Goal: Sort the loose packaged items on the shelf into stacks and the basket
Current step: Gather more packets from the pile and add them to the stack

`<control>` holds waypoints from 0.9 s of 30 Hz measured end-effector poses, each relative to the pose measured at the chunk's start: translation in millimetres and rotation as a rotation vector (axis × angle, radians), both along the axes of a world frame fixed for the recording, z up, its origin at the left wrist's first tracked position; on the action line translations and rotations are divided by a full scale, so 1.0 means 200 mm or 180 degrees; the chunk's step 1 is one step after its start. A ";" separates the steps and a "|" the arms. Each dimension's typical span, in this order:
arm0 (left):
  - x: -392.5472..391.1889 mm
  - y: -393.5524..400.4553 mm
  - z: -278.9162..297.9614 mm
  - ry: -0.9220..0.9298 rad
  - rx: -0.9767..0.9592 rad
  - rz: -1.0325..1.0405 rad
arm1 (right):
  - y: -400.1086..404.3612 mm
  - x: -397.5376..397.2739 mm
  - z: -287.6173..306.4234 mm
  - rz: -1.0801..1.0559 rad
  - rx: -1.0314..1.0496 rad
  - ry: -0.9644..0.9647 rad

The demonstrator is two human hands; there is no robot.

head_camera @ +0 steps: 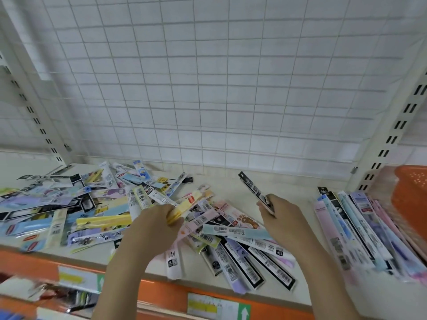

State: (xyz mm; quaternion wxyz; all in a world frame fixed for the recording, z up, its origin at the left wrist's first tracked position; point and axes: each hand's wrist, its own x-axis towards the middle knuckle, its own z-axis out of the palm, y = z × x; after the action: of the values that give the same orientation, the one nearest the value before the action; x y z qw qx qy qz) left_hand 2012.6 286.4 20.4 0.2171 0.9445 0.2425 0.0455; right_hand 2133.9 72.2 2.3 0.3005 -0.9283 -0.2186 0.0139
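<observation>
A loose pile of long flat packets point(76, 204) in many colours covers the left and middle of the shelf point(288, 195). My left hand point(157, 227) grips a yellow packet point(187, 202) at the pile's middle. My right hand point(284, 215) holds a black packet point(253, 188) raised above the shelf, pointing up and left. A neater stack of packets point(360, 229) lies at the right. The orange basket point(409, 195) stands at the far right, beside that stack, its inside hidden.
A white wire grid point(219, 77) backs the shelf, with slotted uprights point(392, 135) at both sides. The orange front edge point(166, 294) carries price labels. More goods show blurred on a lower shelf point(57, 296) at bottom left.
</observation>
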 end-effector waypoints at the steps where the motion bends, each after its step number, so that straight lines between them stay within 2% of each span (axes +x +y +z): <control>1: -0.01 -0.02 -0.01 0.0092 -0.0032 -0.0035 | 0.00 -0.01 0.00 -0.0001 0.0057 0.0034; 4: -0.02 -0.06 -0.03 0.0312 0.0080 -0.0029 | 0.01 -0.03 -0.02 -0.0034 0.0086 0.0093; 10: -0.01 -0.05 -0.03 0.0209 0.0419 0.0416 | -0.02 -0.04 -0.05 -0.0042 -0.0003 0.0126; 18: -0.03 -0.06 0.05 -0.0505 0.0254 0.0580 | -0.03 -0.06 -0.02 0.0252 -0.0057 0.0222; 22: -0.04 -0.08 0.08 -0.0881 0.0069 0.0632 | 0.01 -0.09 -0.02 0.0594 -0.0396 0.0328; 27: -0.05 -0.07 0.07 -0.1099 0.0049 0.0555 | 0.04 -0.09 -0.01 0.0595 -0.0438 0.0321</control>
State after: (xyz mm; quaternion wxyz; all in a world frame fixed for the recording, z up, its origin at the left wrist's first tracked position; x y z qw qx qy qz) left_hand 2002.6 272.7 34.8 0.2436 0.8996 0.2822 0.2274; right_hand 2116.6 80.7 0.1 0.2441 -0.9204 -0.2873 0.1035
